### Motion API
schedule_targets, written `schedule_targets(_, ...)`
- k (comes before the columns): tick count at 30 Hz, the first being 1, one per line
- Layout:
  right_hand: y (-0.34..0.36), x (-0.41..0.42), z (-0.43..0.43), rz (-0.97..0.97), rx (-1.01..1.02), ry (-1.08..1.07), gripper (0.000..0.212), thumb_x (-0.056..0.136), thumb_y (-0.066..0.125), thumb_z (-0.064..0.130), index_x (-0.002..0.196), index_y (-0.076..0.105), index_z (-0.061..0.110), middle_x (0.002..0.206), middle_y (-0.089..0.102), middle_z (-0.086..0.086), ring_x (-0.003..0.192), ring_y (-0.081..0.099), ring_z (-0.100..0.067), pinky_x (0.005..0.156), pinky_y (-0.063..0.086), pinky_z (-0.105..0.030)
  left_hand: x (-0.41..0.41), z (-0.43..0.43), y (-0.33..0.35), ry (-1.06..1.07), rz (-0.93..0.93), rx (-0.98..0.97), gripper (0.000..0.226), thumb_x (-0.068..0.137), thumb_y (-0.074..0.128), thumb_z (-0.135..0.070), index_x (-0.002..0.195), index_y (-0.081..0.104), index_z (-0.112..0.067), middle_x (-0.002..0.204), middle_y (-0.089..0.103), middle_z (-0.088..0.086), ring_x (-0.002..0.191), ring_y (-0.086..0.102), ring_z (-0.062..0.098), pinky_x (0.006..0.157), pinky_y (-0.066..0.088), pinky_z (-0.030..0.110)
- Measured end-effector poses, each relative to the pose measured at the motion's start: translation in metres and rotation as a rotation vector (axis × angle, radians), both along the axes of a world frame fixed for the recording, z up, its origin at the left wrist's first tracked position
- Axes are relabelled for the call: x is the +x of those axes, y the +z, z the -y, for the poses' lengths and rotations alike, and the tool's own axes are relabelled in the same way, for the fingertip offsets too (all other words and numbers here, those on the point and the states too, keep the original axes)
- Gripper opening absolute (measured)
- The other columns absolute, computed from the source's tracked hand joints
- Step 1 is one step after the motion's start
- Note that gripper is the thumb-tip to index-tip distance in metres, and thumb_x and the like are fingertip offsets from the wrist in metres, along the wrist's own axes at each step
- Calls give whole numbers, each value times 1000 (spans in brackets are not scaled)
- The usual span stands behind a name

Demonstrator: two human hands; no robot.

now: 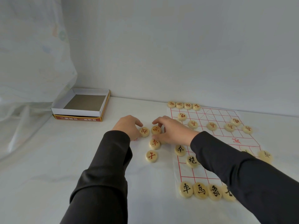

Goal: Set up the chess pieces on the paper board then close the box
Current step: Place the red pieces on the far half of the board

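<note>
Loose pieces (151,156) between box (76,112) and board (215,117)

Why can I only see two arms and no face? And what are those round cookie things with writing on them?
The camera sits on the person's head and looks down, so this one picture shows what they see: their own arms in dark sleeves. There is no robot here.

The round things are wooden chess pieces marked with red or black signs. Many already sit on the paper board, the sheet with red lines.

The left hand curls its fingers round the left red piece. The right hand curls round the right red piece beside it. A third red piece and a fourth red piece lie loose on the white cloth, nearer the person.

At the back left, the open box looks empty.
</note>
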State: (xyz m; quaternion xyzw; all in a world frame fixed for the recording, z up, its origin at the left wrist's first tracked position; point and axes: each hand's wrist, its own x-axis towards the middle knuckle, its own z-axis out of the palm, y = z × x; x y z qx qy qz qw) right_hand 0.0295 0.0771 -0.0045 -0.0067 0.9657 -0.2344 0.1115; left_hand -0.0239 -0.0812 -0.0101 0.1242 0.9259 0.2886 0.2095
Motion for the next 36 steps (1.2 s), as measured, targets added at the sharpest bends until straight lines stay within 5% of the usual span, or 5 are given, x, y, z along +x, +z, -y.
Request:
schedule_targets(6,7,2,4,107,44,44,83,77,66,53,145,27,24,142,33,1,126,42,-18,95,38,-29,0,-1,1,-21,-27,-29,37,84,63,-5,118,61,-19,119,57,7,109,54,24,100,45,32)
schedule_targets(18,8,10,3,45,-72,24,71,81,68,42,140,33,27,137,39,3,113,48,-11,86,39,-22,2,-4,3,-50,-15,-42,38,85,63,-8,121,60,-18,121,57,7,110,55,23,101,44,33)
schedule_targets(27,8,14,-4,-82,-60,-53,50,85,51,0,130,47,22,126,48,5,101,48,-7,73,39,-13,3,-2,5,-72,-3,-53,38,86,62,-8,123,58,-17,124,56,8,112,54,25,102,44,34)
schedule_targets(36,-3,14,-24,-13,-3,-172,53,86,45,-4,133,45,19,136,48,-2,123,47,-16,99,43,-28,2,-2,3,-79,7,-53,39,87,60,-6,124,57,-17,127,54,9,114,53,26,102,44,36)
